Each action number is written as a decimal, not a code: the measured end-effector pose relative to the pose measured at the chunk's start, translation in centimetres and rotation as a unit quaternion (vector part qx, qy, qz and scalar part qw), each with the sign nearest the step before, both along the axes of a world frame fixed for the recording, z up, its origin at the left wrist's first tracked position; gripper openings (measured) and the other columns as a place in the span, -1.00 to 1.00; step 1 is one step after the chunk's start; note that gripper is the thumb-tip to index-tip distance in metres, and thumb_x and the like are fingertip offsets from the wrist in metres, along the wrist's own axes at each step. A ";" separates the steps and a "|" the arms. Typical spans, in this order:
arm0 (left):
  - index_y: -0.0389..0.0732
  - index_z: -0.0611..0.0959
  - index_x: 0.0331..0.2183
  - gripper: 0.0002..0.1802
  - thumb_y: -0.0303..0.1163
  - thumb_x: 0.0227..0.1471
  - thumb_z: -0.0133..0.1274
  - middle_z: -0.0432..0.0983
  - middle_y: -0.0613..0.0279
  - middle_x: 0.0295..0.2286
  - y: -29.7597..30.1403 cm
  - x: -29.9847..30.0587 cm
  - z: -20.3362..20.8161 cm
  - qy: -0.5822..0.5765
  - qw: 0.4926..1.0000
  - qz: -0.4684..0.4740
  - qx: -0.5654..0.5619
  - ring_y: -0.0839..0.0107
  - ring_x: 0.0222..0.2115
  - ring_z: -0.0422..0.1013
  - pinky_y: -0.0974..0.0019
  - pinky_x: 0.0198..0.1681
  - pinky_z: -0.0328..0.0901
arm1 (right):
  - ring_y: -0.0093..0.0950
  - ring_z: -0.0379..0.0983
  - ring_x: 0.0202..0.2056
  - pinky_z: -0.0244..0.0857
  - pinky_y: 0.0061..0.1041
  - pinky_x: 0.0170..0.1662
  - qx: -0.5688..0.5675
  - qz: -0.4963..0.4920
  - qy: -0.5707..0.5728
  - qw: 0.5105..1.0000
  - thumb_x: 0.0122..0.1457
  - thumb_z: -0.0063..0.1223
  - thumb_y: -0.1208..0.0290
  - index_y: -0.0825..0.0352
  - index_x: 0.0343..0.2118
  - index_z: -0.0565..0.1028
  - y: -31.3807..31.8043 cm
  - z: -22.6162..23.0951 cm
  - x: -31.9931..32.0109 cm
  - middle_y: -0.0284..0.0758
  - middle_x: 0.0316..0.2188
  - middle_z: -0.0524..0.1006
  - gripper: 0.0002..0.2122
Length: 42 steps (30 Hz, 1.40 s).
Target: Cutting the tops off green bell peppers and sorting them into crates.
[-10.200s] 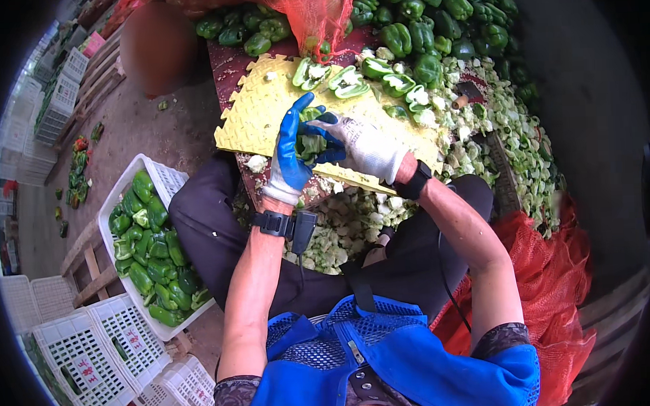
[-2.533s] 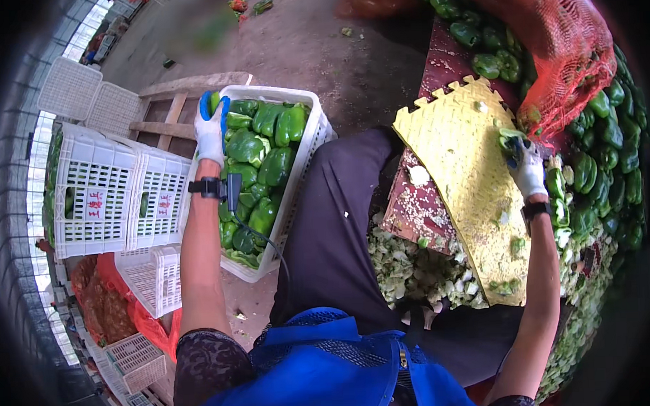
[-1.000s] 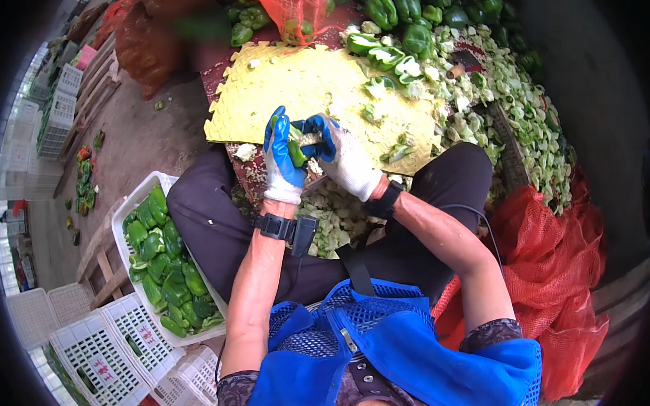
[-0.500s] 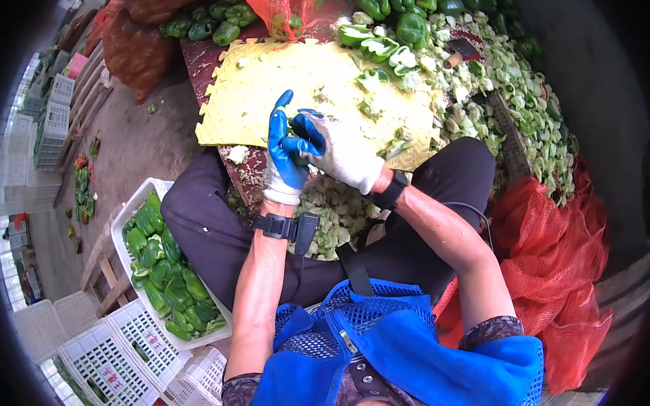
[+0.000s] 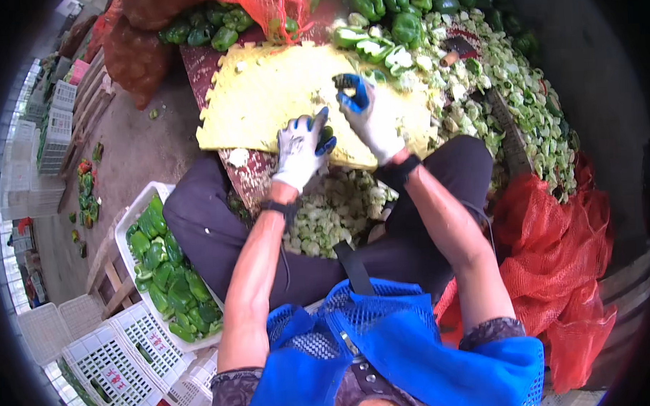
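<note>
**Two gloved hands over one yellow mat, peppers on every side**

Two hands work above one yellow foam mat (image 5: 264, 105) lying on the worktop (image 5: 205, 64). Both wear white gloves with blue fingertips. The left hand (image 5: 298, 150) has its fingers curled around one small dark green pepper piece (image 5: 327, 140) at the near edge of the mat. The right hand (image 5: 368, 119) sits just beside it, a little farther up the mat; its fingers are bent, and I cannot tell whether they grasp anything.

One white crate (image 5: 143, 209) of whole green peppers stands by the person's left leg, with two empty white crates (image 5: 123, 360) nearer the lower edge. One heap of pale green trimmings (image 5: 332, 213) lies in the lap, and a much larger spread of trimmings (image 5: 529, 110) covers the worktop on the right, too many pieces to count. One red mesh sack (image 5: 563, 266) lies at the right, and another mesh sack (image 5: 140, 45) at the top left.

Half a second ago the two hands were pressed together around the pepper; now they have drawn apart, the right one having moved up and away over the mat.
</note>
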<state>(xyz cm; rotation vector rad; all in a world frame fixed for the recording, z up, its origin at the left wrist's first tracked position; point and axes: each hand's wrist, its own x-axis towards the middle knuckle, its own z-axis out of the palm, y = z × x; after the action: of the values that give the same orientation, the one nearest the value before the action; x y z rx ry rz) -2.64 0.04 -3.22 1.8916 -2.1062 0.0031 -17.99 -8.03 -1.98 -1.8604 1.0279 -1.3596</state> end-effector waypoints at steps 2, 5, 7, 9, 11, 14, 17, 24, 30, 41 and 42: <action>-0.10 0.34 0.15 -0.27 -0.09 -0.01 0.18 0.41 -0.02 -0.30 -0.3 -0.5 1.3 0.185 0.974 0.056 -0.117 0.06 -0.27 0.37 0.09 -0.20 0.32 | -0.23 0.50 -0.31 0.38 -0.37 -0.21 0.037 -0.006 -0.017 0.999 0.09 0.07 0.51 0.29 -0.14 0.48 0.6 1.5 -0.4 -0.15 -0.30 0.55 -0.76; -0.10 0.36 0.14 -0.27 -0.09 -0.03 0.20 0.43 0.02 -0.30 -0.4 1.5 1.2 0.139 0.981 0.130 0.033 0.09 -0.22 0.38 0.15 -0.18 0.33 | -0.14 0.48 -0.27 0.37 -0.34 -0.19 0.075 0.014 0.024 0.997 0.10 0.07 0.50 0.33 -0.13 0.46 1.5 4.3 0.4 -0.09 -0.27 0.53 -0.75; -0.06 0.40 0.11 -0.30 0.03 -0.01 0.16 0.47 0.04 -0.22 0.2 2.0 0.2 0.174 0.981 0.022 -0.089 0.17 -0.26 0.45 0.14 -0.20 0.39 | -0.17 0.49 -0.24 0.37 -0.33 -0.18 0.067 0.061 0.127 0.988 0.10 0.10 0.47 0.34 -0.10 0.45 2.1 2.9 0.3 -0.10 -0.25 0.52 -0.72; -0.05 0.39 0.11 -0.35 0.07 0.08 0.05 0.49 0.03 -0.16 -1.2 3.2 1.7 0.800 0.574 0.135 0.114 0.18 -0.22 0.48 0.06 -0.13 0.40 | -0.25 0.49 -0.22 0.37 -0.35 -0.15 0.077 0.027 0.060 0.995 0.09 0.11 0.51 0.35 -0.10 0.46 1.5 3.3 -0.4 -0.15 -0.24 0.53 -0.72; -0.06 0.32 0.16 -0.40 0.06 0.20 -0.16 0.49 0.01 -0.13 -0.5 3.5 3.8 0.906 0.409 -0.011 0.109 0.15 -0.20 0.49 0.02 -0.11 0.41 | -0.30 0.50 -0.23 0.38 -0.38 -0.16 0.085 0.056 -0.049 0.994 0.10 0.09 0.54 0.35 -0.10 0.45 0.5 3.7 -0.4 -0.17 -0.25 0.52 -0.73; -0.09 0.31 0.16 -0.37 0.09 0.20 -0.19 0.48 0.00 -0.11 0.2 3.5 4.3 0.920 0.373 -0.027 0.121 0.16 -0.18 0.48 0.01 -0.09 0.40 | -0.29 0.49 -0.22 0.37 -0.40 -0.14 -0.034 0.053 -0.016 0.998 0.07 0.08 0.58 0.33 -0.05 0.44 2.5 7.3 -0.2 -0.17 -0.21 0.51 -0.67; -0.12 0.30 0.17 -0.35 0.09 0.21 -0.21 0.46 -0.02 -0.08 0.4 3.3 3.8 0.927 0.328 -0.101 0.150 0.16 -0.13 0.46 0.03 -0.04 0.38 | -0.18 0.46 -0.22 0.36 -0.28 -0.14 -0.185 0.153 0.067 0.969 -0.01 0.11 0.59 0.28 -0.05 0.45 6.0 9.4 0.4 -0.13 -0.21 0.50 -0.61; -0.22 0.31 0.15 -0.32 0.10 0.21 -0.21 0.42 0.02 -0.02 1.4 2.3 4.6 0.925 0.348 -0.041 0.148 0.17 -0.12 0.46 0.14 -0.03 0.38 | -0.20 0.42 -0.18 0.30 -0.23 -0.10 -0.145 0.087 0.142 0.975 -0.01 0.12 0.48 0.23 -0.13 0.49 4.4 7.8 0.2 -0.17 -0.20 0.50 -0.68; -0.19 0.38 0.10 -0.35 0.12 0.21 -0.21 0.52 0.06 -0.19 2.1 4.3 4.6 0.916 0.373 0.002 0.151 0.22 -0.25 0.51 0.10 -0.21 0.46 | -0.18 0.38 -0.08 0.21 -0.14 0.02 -0.117 0.009 0.141 0.983 0.02 0.13 0.45 0.15 -0.04 0.46 2.3 5.1 1.5 -0.20 -0.03 0.45 -0.63; -0.13 0.46 0.02 -0.49 0.01 0.18 -0.05 0.53 0.09 -0.28 15.0 20.1 14.5 0.801 0.578 0.131 -0.083 0.23 -0.31 0.52 0.15 -0.21 0.46 | -0.36 0.46 -0.10 0.28 -0.44 0.02 0.025 0.108 0.134 0.985 0.22 -0.05 0.52 0.40 -0.09 0.48 1.6 0.2 0.7 -0.19 -0.14 0.55 -0.78; -0.11 0.45 0.04 -0.50 -0.02 0.18 -0.04 0.52 0.12 -0.29 17.9 23.6 14.7 0.780 0.590 0.171 -0.116 0.26 -0.32 0.52 0.17 -0.23 0.46 | -0.39 0.46 -0.10 0.28 -0.46 0.01 -0.012 0.110 0.189 0.976 0.23 -0.05 0.50 0.37 -0.09 0.49 1.8 0.1 1.1 -0.20 -0.14 0.55 -0.78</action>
<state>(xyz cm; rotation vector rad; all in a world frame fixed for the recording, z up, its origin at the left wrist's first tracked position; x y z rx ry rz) 21.01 17.96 11.51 1.0931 -0.4389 -0.8826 -16.90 -6.21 -1.92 -2.2317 0.9502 -0.9141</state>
